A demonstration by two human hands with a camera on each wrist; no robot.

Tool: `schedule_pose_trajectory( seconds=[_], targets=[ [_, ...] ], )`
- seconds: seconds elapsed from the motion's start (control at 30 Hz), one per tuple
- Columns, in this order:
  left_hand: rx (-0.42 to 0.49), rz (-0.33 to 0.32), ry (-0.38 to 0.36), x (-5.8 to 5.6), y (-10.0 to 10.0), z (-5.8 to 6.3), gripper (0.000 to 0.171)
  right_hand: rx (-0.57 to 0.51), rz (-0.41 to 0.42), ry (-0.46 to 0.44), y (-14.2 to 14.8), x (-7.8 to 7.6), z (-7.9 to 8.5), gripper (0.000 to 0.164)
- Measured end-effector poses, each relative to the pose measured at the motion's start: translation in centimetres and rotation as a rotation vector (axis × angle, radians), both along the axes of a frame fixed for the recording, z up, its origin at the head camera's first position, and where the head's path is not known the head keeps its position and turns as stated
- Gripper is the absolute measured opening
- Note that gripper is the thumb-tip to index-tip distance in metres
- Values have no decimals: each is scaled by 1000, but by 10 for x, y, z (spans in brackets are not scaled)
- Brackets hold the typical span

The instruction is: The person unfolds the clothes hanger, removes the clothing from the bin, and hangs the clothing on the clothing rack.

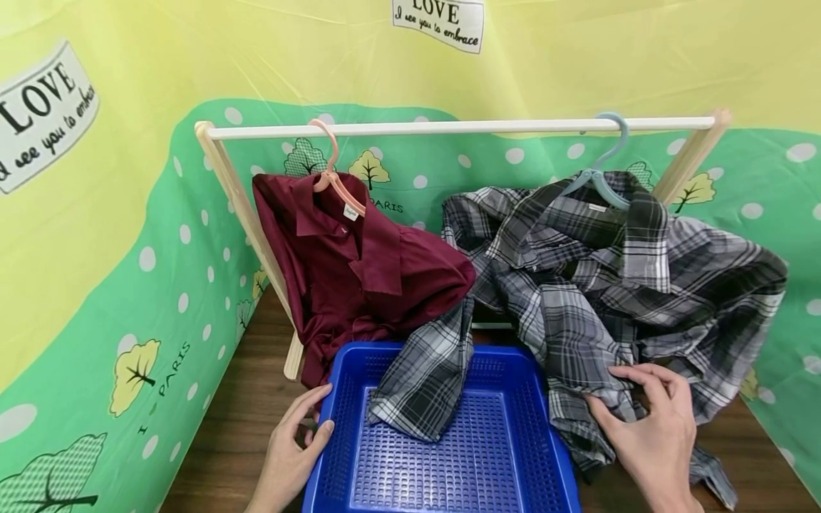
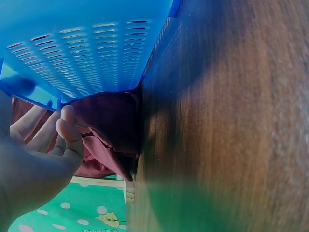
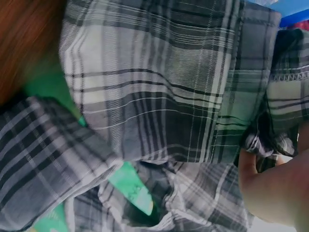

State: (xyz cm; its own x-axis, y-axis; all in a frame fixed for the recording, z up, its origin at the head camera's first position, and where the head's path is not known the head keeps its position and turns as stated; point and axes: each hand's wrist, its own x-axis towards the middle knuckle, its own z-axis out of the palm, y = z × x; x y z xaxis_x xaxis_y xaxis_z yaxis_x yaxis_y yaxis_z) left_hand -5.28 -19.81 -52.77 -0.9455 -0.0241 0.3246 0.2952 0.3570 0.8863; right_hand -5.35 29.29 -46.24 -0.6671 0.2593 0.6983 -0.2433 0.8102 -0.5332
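Note:
A maroon shirt (image 1: 378, 263) hangs on a pink hanger (image 1: 333, 171) at the left of the rack. Right of it, a black-and-grey plaid shirt (image 1: 571, 299) hangs on a light blue hanger (image 1: 603, 171), one sleeve (image 1: 426, 381) draped into the blue basket (image 1: 554, 456). My left hand (image 1: 288, 445) rests its fingertips and thumb against the basket's left rim; its fingers lie outside the wall in the left wrist view. My right hand (image 1: 654, 427) pinches the plaid cloth near the front hem between thumb and fingers. In the right wrist view, plaid fabric (image 3: 159, 82) hides most of the fingers.
The rack's white rod (image 1: 449, 128) runs across wooden side legs (image 1: 246, 221). A green and yellow printed cloth (image 1: 160, 285) surrounds the back and sides. Brown wood-grain table (image 1: 224, 434) shows beside the basket.

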Motion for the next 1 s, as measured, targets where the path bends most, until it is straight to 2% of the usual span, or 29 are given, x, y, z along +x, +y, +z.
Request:
schedule_pose_trajectory(
  seconds=[0.13,0.27,0.43,0.67,0.87,1.0],
  targets=[
    [-2,2,-5,0,0,1,55,13,-22,16,13,-3,-1,61],
    [-5,1,4,0,0,1,55,51,-49,-13,22,-5,-5,47],
    [-3,1,6,0,0,0,55,92,-23,-35,30,-10,-16,51],
    [-3,4,-9,0,0,-1,54,190,34,-97,37,-18,-38,44],
    [-5,4,-14,-1,0,-1,54,241,17,-266,36,-20,-50,51],
    [-1,5,-8,-1,0,-1,55,245,81,-368,37,-19,-57,53]
  ],
)
